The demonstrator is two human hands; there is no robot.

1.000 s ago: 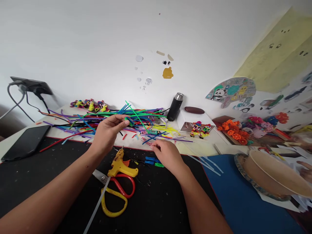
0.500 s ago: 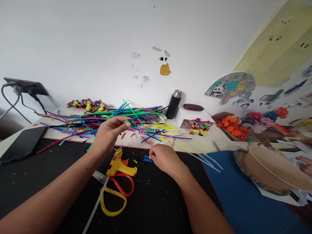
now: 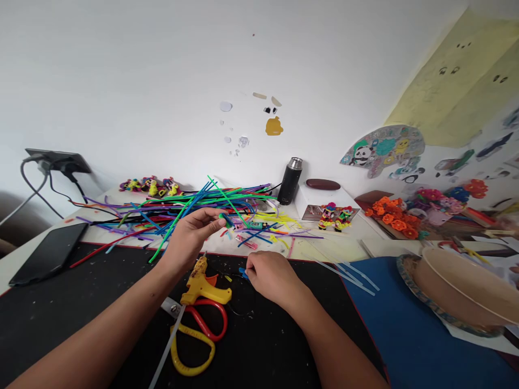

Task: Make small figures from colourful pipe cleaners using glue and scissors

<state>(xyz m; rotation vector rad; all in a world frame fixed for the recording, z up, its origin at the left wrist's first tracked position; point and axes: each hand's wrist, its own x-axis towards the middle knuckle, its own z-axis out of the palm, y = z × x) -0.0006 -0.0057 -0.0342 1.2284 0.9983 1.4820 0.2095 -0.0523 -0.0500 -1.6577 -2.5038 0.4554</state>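
My left hand (image 3: 193, 233) is raised above the mat, its thumb and fingertips pinching a small green and blue fuzzy piece (image 3: 226, 219) that looks like pipe cleaner. Low over the black mat (image 3: 267, 335), my right hand (image 3: 270, 273) has its fingers curled closed on a small blue fuzzy piece (image 3: 243, 273), mostly hidden by the fingers. Between my forearms lies a yellow hot glue gun (image 3: 205, 289) with a glue stick (image 3: 167, 346) coming out of its back. It rests on scissors (image 3: 192, 350) with one red and one yellow handle.
Behind my hands lies a heap of coloured pipe cleaners (image 3: 194, 202). A phone (image 3: 51, 253) is at the left, a black flask (image 3: 290, 181) at the back. Clear glue sticks (image 3: 357, 275) and a large bowl (image 3: 458, 286) are at the right. Small figures (image 3: 335, 217) stand by a white box (image 3: 324, 194).
The view has tilted up slightly, so everything sits lower. My left hand has moved a little right with its piece. My right hand now covers more of the blue piece.
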